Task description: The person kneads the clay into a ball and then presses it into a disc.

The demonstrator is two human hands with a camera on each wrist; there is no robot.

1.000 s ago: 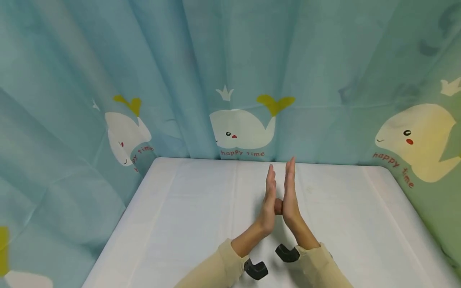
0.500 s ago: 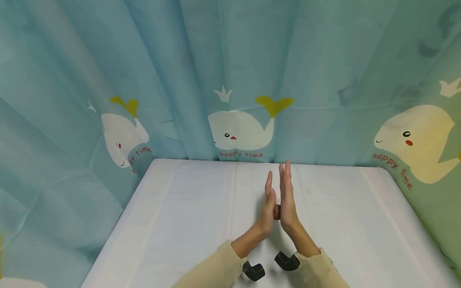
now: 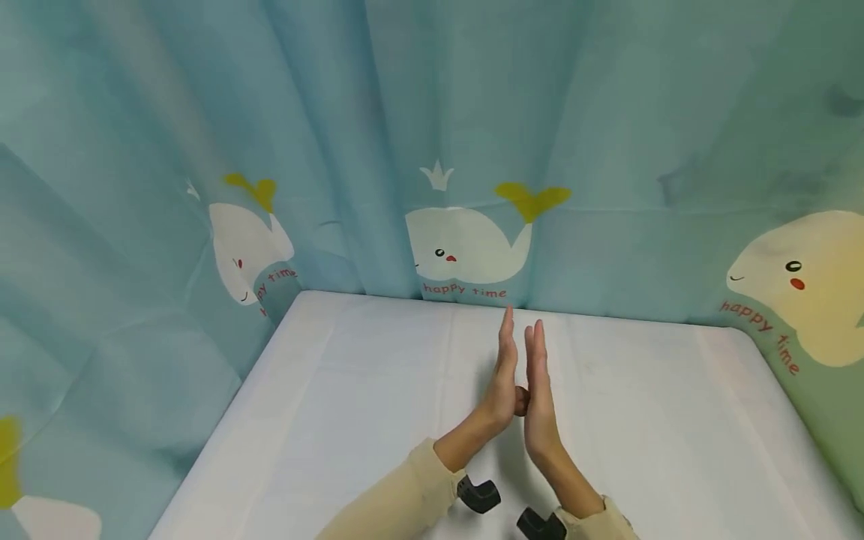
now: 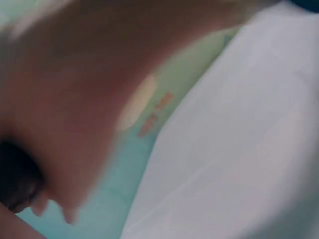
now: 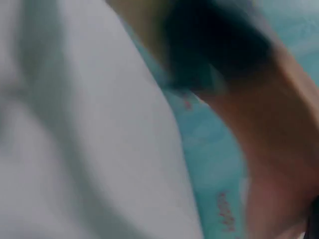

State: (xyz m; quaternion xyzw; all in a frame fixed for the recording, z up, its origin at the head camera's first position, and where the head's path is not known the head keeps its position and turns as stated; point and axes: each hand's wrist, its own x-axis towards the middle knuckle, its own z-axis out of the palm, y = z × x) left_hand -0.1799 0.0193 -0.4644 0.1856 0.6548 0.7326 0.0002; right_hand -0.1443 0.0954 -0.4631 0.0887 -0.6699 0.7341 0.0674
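Observation:
A small brown rounded lump [image 3: 522, 401], which looks like soft clay or dough, sits between my two palms in the head view. My left hand [image 3: 502, 379] stands upright with straight fingers, its palm against the lump's left side. From the other side my right hand [image 3: 540, 397] presses its flat palm on the lump, fingers straight and pointing away from me. Left fingertips reach a little farther forward than the right ones. Much of the lump is hidden by the palms. A dark lump [image 4: 19, 177] shows beside a blurred hand in the left wrist view.
A white-covered table [image 3: 378, 390] lies under the hands. Blue-green curtains [image 3: 351, 150] with whale prints hang along its back and sides. Each sleeve bears a black wrist camera mount, the left mount [image 3: 479, 495] and the right mount [image 3: 540, 525].
My left hand has slid forward and my right hand back toward me, palms rubbing past each other with the brown lump between them. The head view has shifted slightly.

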